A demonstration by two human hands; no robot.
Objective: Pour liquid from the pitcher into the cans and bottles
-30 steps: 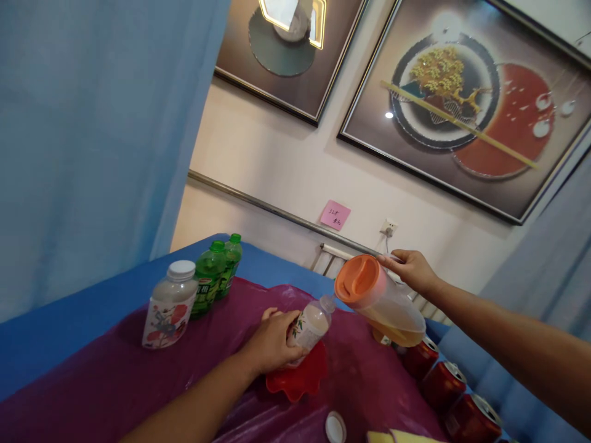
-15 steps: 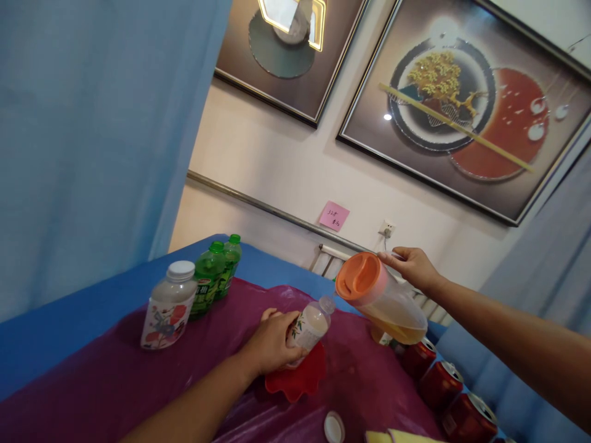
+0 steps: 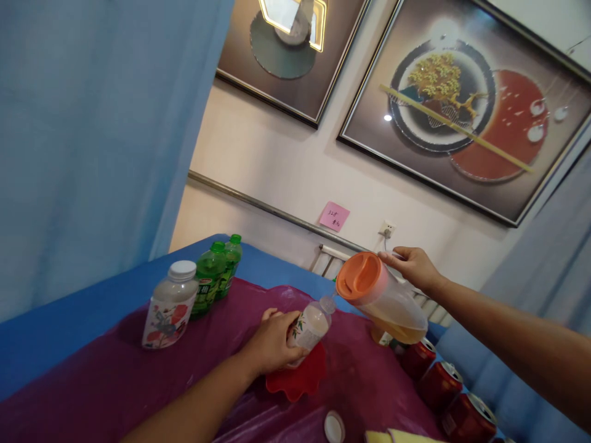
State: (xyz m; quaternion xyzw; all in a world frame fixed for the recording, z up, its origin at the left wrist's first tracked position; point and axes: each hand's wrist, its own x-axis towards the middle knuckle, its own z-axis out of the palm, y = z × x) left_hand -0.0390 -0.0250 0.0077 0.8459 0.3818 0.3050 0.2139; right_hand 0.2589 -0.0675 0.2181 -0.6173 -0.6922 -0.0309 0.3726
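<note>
My left hand is closed around a small clear bottle with a leaf-patterned label, tilted to the right over a red scalloped dish. The bottle's mouth is uncapped and meets the spout side of a pitcher. My right hand grips that pitcher by its handle, which my fingers mostly hide. The pitcher has an orange lid and leans far to the left, with yellowish liquid lying along its lower side. Whether liquid is flowing between them is hard to make out.
At the left stand a white-capped jar with a floral label and two green bottles. Several red cans line the right edge. A white cap and a yellow cloth lie near the front on the purple sheet.
Almost nothing differs. Both hands hold the bottle and the pitcher in the same tilted positions, and the view has shifted very slightly.
</note>
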